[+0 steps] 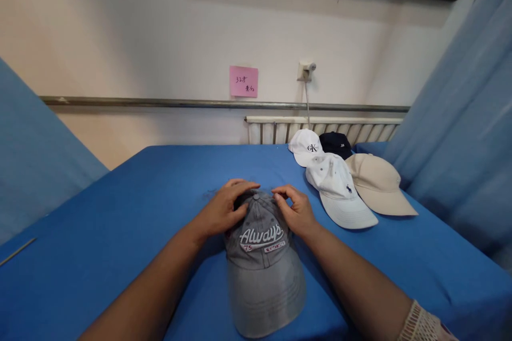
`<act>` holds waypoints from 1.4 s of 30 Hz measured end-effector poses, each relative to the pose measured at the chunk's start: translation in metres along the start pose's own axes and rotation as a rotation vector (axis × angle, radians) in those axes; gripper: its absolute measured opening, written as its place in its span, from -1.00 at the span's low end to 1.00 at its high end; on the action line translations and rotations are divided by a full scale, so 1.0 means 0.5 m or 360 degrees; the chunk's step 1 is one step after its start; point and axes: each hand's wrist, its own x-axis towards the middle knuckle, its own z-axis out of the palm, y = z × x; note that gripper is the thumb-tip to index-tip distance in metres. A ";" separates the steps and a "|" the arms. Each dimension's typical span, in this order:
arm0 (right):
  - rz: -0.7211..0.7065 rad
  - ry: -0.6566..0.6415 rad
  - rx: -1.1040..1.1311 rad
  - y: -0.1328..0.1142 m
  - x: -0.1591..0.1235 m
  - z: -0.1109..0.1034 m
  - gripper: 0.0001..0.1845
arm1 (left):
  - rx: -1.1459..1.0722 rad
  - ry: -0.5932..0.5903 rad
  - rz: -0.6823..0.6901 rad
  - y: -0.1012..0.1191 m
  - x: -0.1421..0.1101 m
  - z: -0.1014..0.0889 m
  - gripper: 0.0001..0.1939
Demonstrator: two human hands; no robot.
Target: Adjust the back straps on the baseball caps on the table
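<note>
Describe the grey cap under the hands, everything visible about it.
The grey cap is a faded, washed-looking cotton baseball cap with stitched panels, a button on top and rows of stitching across the brim. "Always" is embroidered in white script on the front, above small, unreadable patches. It lies on the blue tablecloth, brim toward the camera. The left hand rests on the crown's left side, the right hand on its right, fingers curled near the top button. It lies apart from the other caps.

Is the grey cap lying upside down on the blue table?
No, the grey cap lies crown up, its lettering showing.
</note>
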 end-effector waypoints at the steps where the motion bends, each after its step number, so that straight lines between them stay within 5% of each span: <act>1: 0.0013 0.0005 -0.0001 0.002 0.002 -0.001 -0.79 | 0.0050 -0.0080 0.0063 0.003 0.008 -0.002 -0.44; 5: 0.0105 0.0036 0.0014 0.016 0.010 -0.005 -0.81 | 0.0120 -0.0245 0.0142 0.004 0.036 -0.003 -0.56; 10: 0.0211 0.0075 0.0047 0.032 0.017 -0.008 -0.81 | -0.0062 -0.0174 -0.0016 0.009 0.047 -0.007 -0.66; 16: 0.0249 0.0049 0.0051 0.035 0.016 -0.003 -0.81 | 0.0052 -0.0270 0.0042 0.015 0.035 -0.012 -0.54; 21: 0.0216 -0.0002 0.0024 0.035 0.015 -0.001 -0.81 | 0.0182 -0.0305 0.0130 0.009 0.036 0.004 -0.63; 34: 0.0261 -0.0009 0.0000 0.040 0.019 -0.003 -0.80 | 0.0356 -0.0315 -0.0005 0.015 0.032 0.007 -0.57; 42: 0.0300 0.0033 0.0058 0.040 0.025 -0.010 -0.80 | 0.0183 -0.0207 -0.0035 0.014 0.061 -0.025 -0.56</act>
